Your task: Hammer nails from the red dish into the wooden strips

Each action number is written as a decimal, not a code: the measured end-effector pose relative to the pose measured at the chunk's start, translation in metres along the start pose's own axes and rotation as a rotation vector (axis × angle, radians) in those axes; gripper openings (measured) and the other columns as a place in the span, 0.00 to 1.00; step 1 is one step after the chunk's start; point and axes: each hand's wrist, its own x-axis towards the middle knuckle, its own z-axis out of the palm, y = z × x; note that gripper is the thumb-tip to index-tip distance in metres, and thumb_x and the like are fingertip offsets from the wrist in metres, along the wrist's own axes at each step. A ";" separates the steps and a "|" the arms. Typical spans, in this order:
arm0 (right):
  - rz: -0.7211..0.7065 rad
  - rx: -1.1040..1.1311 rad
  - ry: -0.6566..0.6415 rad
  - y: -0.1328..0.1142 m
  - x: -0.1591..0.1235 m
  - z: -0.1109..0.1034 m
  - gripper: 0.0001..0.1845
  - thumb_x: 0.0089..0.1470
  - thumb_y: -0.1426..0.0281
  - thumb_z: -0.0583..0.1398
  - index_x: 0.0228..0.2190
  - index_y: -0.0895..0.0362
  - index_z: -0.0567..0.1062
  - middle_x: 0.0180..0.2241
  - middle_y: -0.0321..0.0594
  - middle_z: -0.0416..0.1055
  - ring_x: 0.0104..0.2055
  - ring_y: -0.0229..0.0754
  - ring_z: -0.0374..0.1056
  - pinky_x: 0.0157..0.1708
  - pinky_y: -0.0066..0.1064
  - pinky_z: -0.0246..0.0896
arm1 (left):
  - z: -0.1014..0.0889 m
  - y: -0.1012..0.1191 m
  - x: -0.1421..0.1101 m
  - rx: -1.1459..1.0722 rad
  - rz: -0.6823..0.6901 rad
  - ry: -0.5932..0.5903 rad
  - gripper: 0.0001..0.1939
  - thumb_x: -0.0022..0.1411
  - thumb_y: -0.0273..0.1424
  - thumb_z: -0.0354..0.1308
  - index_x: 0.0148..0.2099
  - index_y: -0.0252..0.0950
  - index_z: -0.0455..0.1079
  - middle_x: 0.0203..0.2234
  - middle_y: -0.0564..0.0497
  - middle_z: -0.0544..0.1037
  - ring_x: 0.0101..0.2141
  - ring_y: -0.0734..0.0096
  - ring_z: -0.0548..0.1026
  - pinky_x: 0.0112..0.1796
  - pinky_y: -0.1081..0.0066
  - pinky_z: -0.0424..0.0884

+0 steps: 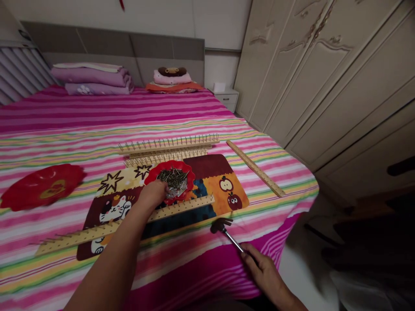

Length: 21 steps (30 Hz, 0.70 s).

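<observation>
The hands are held well apart. The hammer is gripped by its handle in the right hand. The left hand is dipped into the red bowl of nails; whether one is pinched cannot be told, fingertips hidden. The bowl is set on the patterned mat, just beyond a nail-studded wooden strip. More studded strips are laid behind.

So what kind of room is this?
It looks like a bedroom: there's a big bed with a padded-looking headboard, folded purple bedding on it, and a tall wardrobe alongside.
</observation>
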 end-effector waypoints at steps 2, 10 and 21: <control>-0.002 -0.015 -0.013 0.001 -0.001 0.000 0.17 0.56 0.58 0.51 0.38 0.54 0.73 0.20 0.31 0.67 0.21 0.37 0.61 0.23 0.25 0.58 | -0.001 0.000 0.001 0.014 0.009 -0.022 0.11 0.48 0.25 0.50 0.33 0.37 0.73 0.33 0.44 0.76 0.32 0.63 0.73 0.31 0.71 0.63; -0.028 -0.061 -0.021 0.009 0.000 0.001 0.16 0.57 0.60 0.50 0.39 0.54 0.72 0.23 0.32 0.69 0.24 0.37 0.64 0.26 0.24 0.59 | -0.009 -0.010 -0.014 -0.282 0.003 0.134 0.08 0.51 0.33 0.51 0.29 0.38 0.71 0.24 0.52 0.76 0.27 0.70 0.71 0.29 0.73 0.62; -0.052 -0.072 -0.009 0.004 0.000 0.001 0.16 0.57 0.60 0.51 0.38 0.54 0.73 0.22 0.32 0.69 0.23 0.36 0.63 0.25 0.24 0.60 | -0.009 0.012 -0.046 -1.350 -0.143 0.146 0.18 0.37 0.40 0.65 0.30 0.34 0.72 0.18 0.54 0.73 0.21 0.76 0.69 0.23 0.75 0.65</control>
